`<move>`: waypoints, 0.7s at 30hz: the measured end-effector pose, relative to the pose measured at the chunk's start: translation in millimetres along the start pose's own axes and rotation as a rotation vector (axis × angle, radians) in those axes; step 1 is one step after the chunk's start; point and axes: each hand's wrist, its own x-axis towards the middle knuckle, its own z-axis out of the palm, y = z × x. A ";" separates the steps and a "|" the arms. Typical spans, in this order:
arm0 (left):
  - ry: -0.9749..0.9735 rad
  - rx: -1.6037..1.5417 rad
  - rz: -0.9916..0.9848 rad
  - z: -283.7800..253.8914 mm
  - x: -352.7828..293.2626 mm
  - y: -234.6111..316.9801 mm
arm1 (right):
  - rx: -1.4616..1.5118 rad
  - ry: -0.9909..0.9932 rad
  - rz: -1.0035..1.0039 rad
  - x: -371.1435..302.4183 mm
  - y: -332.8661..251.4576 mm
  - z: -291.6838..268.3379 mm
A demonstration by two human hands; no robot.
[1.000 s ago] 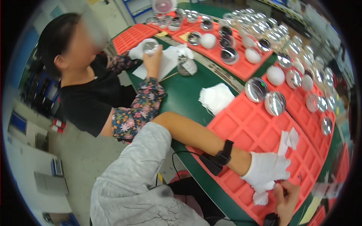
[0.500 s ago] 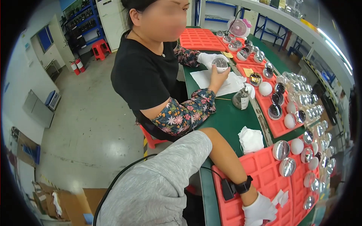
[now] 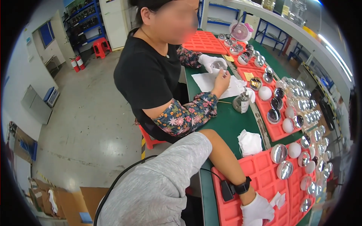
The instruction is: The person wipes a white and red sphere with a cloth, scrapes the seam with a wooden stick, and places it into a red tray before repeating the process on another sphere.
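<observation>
My left hand, in a white glove, reaches down over the red compartment tray at the lower right. Its fingers curl at the picture's bottom edge around something glassy that is mostly cut off, so I cannot make out what it is. Close beside the hand lies a crumpled white wipe. A black watch is on that wrist, with a cabled black box next to it. My right hand is out of the picture. Farther right on the tray stand several round shiny lenses and a white dome-shaped piece.
A co-worker sits to my left, one hand gloved, holding a round glass lens. Between us on the green table are a glass bottle and a folded white cloth. More red trays with lenses line the right.
My view has shifted slightly. My left hand stays by the tray with its fingers turned a little. The co-worker's bare hand has moved from the lens's side to its lower edge.
</observation>
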 end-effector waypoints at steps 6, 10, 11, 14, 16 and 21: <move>-0.149 -0.030 -0.123 -7.5 -4.4 -1.8 | -0.688 0.117 -0.005 -63.9 -83.4 -0.8; -0.280 -0.029 -0.225 -14.8 -0.3 1.7 | -0.884 -0.028 -0.390 -77.8 -96.6 -0.1; -0.291 0.030 -0.209 -19.5 0.7 4.7 | -0.842 -0.067 -0.458 -75.5 -97.4 0.6; -0.324 0.118 -0.132 -25.8 6.9 12.8 | -0.721 -0.141 -0.620 -76.2 -94.6 -2.6; -0.335 0.088 -0.111 -17.9 10.6 9.7 | -0.659 -0.150 -0.675 -81.6 -91.7 -6.5; -0.295 -0.090 -0.038 -21.4 18.2 5.2 | -0.553 -0.098 -0.710 -67.9 -67.6 -3.5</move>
